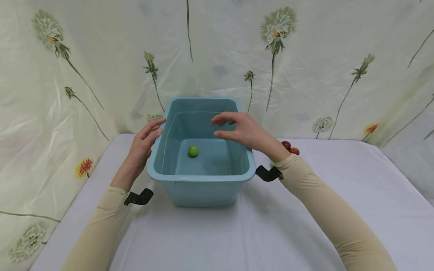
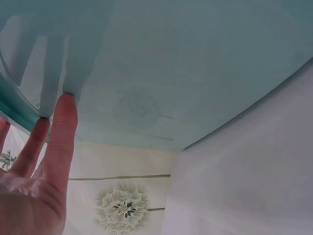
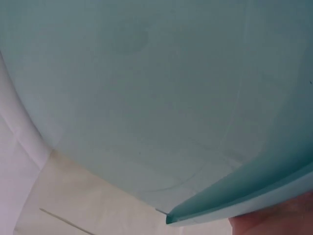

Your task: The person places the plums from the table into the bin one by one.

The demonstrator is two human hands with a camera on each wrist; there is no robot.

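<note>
A light blue plastic tub (image 1: 203,194) stands on the table. On its floor lies a small round green fruit (image 1: 193,151), and a sliver of something yellow (image 1: 224,174) peeks over the near rim. At the left rim is my left hand (image 1: 140,145); in the left wrist view its straight fingertips touch the tub's outer wall (image 2: 161,73). My right hand (image 1: 242,130) reaches over the right rim, its fingers loosely bent and apart from the thumb, with nothing between them. Only a bit of this hand shows below the rim (image 3: 274,199) in the right wrist view.
Beyond my right wrist lie red fruits (image 1: 294,151), with a bit of something green (image 1: 272,164) beside them, partly hidden by the wrist. A white cloth (image 1: 322,180) covers the table. Flower-printed sheeting (image 1: 210,45) hangs behind and at the left.
</note>
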